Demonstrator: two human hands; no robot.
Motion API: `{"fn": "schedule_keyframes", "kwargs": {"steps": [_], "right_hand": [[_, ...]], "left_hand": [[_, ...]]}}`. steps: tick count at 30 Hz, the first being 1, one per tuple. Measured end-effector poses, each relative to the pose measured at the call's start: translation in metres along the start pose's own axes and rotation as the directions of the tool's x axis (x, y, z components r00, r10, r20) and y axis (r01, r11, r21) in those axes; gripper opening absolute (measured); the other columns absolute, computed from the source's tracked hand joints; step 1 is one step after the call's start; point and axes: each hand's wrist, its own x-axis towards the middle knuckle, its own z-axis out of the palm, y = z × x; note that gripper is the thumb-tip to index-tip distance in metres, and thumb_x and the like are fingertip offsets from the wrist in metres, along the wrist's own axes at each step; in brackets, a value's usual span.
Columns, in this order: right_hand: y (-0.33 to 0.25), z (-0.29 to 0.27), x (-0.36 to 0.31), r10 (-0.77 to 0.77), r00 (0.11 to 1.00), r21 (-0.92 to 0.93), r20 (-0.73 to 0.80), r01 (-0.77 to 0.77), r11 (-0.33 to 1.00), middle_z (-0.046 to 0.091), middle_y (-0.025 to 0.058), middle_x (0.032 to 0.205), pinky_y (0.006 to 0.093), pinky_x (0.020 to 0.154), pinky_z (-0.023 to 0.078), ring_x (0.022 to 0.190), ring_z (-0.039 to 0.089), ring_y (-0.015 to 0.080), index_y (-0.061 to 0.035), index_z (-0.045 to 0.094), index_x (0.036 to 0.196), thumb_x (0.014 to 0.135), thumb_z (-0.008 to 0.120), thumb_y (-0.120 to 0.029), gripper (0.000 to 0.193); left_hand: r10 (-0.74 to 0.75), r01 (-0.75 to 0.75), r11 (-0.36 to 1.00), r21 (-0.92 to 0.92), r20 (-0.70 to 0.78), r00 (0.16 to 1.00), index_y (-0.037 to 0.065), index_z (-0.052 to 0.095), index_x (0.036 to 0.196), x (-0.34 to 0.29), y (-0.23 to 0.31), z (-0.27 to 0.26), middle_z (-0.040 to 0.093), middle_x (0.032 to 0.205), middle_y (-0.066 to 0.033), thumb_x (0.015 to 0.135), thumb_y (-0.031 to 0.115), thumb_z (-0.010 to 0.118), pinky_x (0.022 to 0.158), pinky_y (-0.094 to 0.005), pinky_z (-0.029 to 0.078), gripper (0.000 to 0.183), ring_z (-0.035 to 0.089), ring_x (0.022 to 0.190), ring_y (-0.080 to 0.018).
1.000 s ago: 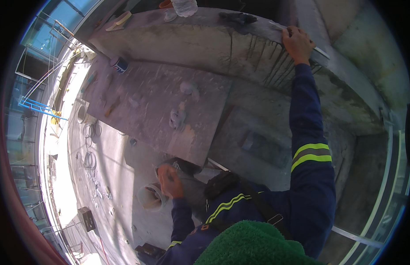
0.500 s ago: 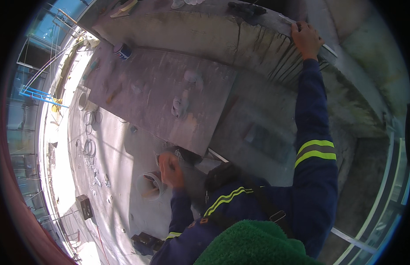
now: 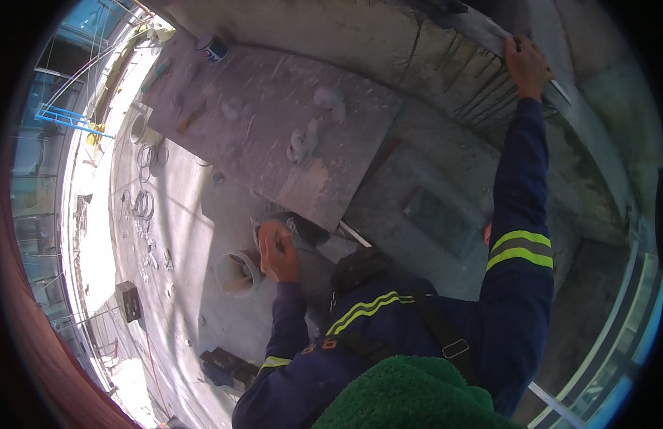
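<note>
My right hand [image 3: 529,68] reaches up to the top of a low concrete wall [image 3: 331,32]. Its fingers are closed over a long, pale straight strip [image 3: 562,91] lying along the ledge. Dark wet streaks [image 3: 467,79] run down the wall face below that hand. Low in front of my body, my left hand [image 3: 278,252] is curled, with whatever it may hold hidden. Right beside it is a pale round bucket [image 3: 231,284], its open mouth showing brownish, stick-like things inside. I cannot tell whether the left hand touches the bucket.
A large grey board [image 3: 274,107] carries crumpled whitish lumps [image 3: 303,145] and a dark-blue and white can [image 3: 212,48]. Another bucket [image 3: 140,129], coiled wire [image 3: 143,205] and a black box [image 3: 129,301] lie on the left. A blue metal frame [image 3: 67,118] stands beyond the bright floor edge.
The view has tilted, shifting the board and wall right and upward. My right hand stays on the strip and appears farther right. The left hand remains curled beside the bucket.
</note>
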Motion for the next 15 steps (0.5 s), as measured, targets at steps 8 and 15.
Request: {"fn": "schedule_keyframes", "kwargs": {"steps": [8, 15], "right_hand": [[-0.0021, -0.0026, 0.0022, 0.035, 0.998, 0.003, 0.057, -0.036, 0.999, 0.066, 0.0053, 0.151, 0.0632, 0.118, 0.031, 0.145, 0.056, 0.0321, -0.0307, 0.069, 0.144, 0.104, 0.049, -0.057, 0.052], [-0.0018, -0.0072, 0.0009, 0.011, 0.997, 0.019, 0.081, -0.013, 1.000, 0.064, 0.0050, 0.154, 0.0645, 0.118, 0.029, 0.146, 0.054, 0.0329, -0.0297, 0.068, 0.146, 0.105, 0.048, -0.060, 0.054]], "left_hand": [[-0.108, 0.107, 0.994, 0.017, 0.067, 0.992, 0.008, 0.075, 0.122, -0.0030, -0.0014, -0.0033, 0.075, 0.126, -0.0175, 0.099, 0.025, 0.075, 0.097, -0.0443, 0.058, 0.029, 0.074, 0.114, -0.0375], [-0.080, 0.074, 0.991, 0.110, 0.058, 0.995, 0.013, 0.076, 0.117, -0.0042, -0.0075, -0.0003, 0.075, 0.113, -0.0119, 0.096, 0.030, 0.075, 0.080, -0.0478, 0.059, 0.027, 0.075, 0.096, -0.0367]]}}
